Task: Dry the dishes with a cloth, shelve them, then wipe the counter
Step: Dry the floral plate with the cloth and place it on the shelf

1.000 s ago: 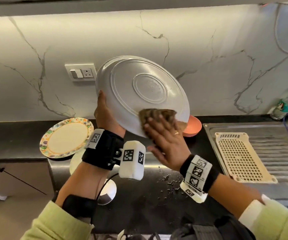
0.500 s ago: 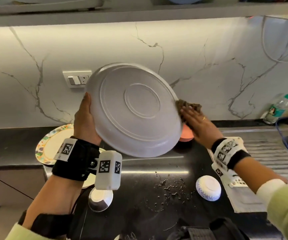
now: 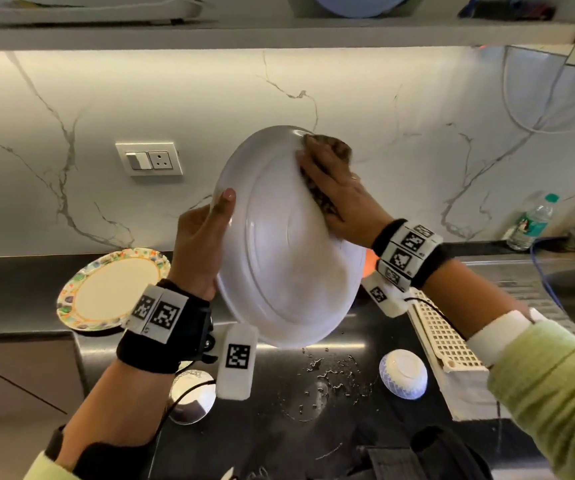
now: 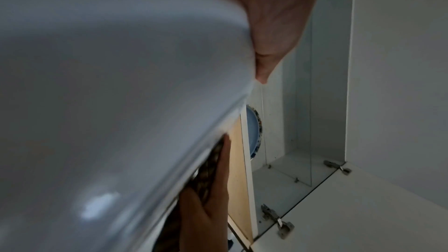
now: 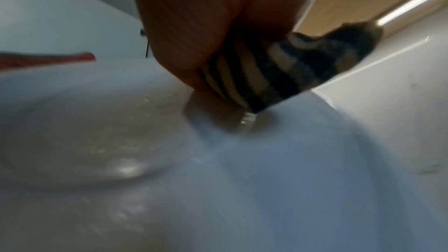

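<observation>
Your left hand (image 3: 200, 249) grips the rim of the big round white plate (image 3: 279, 265), thumb hooked over the edge, plate tilted up in the air above the black counter (image 3: 348, 427); your right hand (image 3: 339, 194) lies flat with straight fingers, pressing the brown striped cloth (image 3: 334, 147) on the plate's upper right edge; under the plate there's spilled water (image 3: 327, 375), a small white bowl (image 3: 403, 374) upside down, a cream slotted tray (image 3: 441, 336); left of your grip sits a floral-rimmed plate (image 3: 112, 289).
</observation>
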A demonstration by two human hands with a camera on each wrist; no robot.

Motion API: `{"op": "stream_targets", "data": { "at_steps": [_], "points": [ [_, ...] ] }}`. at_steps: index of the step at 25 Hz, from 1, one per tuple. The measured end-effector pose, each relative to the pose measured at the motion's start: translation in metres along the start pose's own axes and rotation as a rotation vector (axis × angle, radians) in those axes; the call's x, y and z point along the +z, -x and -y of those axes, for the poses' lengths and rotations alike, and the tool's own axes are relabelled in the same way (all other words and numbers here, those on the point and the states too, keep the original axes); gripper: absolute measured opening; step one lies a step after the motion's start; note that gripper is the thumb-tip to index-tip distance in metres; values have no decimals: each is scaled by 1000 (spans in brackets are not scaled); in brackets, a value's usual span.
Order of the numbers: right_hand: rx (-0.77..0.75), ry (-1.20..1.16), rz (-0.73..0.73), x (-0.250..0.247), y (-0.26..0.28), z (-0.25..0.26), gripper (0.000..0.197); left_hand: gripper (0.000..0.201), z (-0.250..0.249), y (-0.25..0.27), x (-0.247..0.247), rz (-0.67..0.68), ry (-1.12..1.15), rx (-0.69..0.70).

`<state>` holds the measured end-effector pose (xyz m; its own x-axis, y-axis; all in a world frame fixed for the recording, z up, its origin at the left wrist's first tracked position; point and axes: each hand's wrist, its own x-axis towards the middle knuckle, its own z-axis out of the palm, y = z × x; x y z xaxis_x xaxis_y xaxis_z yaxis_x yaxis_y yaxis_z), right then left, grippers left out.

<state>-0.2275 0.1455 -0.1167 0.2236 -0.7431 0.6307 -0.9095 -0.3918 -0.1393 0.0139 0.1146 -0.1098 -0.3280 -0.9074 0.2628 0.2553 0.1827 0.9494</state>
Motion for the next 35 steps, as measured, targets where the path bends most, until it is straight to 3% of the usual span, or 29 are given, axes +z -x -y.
{"op": "stream_targets", "data": {
  "at_steps": [2, 5, 7, 10, 11, 15, 17, 19, 21, 23, 25, 27, 29, 31, 33, 35],
  "points": [
    [189, -103, 3, 5, 21, -22, 77, 75, -5, 5, -11, 32, -20, 36],
    [791, -632, -65, 30, 62, -30, 94, 74, -11, 8, -6, 13, -59, 156],
    [1030, -1006, -137, 54, 86, -10, 83, 71, -13, 6, 3, -4, -51, 235],
    [1176, -1490, -96, 73, 98, 50, 55, 70, -7, -4, 15, -69, 13, 270],
    [1198, -1531, -30, 73, 94, 65, 46, 68, -6, -6, 21, -84, 3, 291],
    [1289, -1397, 351, 64, 76, 85, 28, 49, 4, -5, 39, -27, -202, 445],
    [1288, -1233, 479, 54, 72, 80, 32, 49, 10, -8, 36, 8, -327, 507],
    [1289, -1093, 413, 39, 73, 67, 33, 51, 15, -10, 26, 38, -462, 580],
    [1344, -1123, 197, 11, 75, 50, 28, 52, 18, -7, 17, 118, -573, 688],
    [1389, -1307, -60, -26, 71, 39, 50, 53, 25, -1, 9, 298, -720, 841],
    [1337, -1230, -158, -56, 66, 26, 73, 55, 38, 5, 3, 465, -898, 1002],
    [1343, -1103, -69, -61, 66, 22, 67, 52, 54, 13, -2, 561, -1024, 1111],
    [1456, -1091, 189, -44, 74, 25, 45, 58, 66, 17, -5, 669, -1115, 1202],
    [1574, -1084, 316, -21, 91, 27, 26, 65, 74, 17, -12, 768, -1189, 1253],
    [1605, -1077, 259, -3, 105, 25, 33, 64, 79, 14, -21, 822, -1206, 1233],
    [1597, -1138, 139, 4, 113, 28, 33, 68, 86, 16, -36, 698, -1207, 1039]
  ]
}}
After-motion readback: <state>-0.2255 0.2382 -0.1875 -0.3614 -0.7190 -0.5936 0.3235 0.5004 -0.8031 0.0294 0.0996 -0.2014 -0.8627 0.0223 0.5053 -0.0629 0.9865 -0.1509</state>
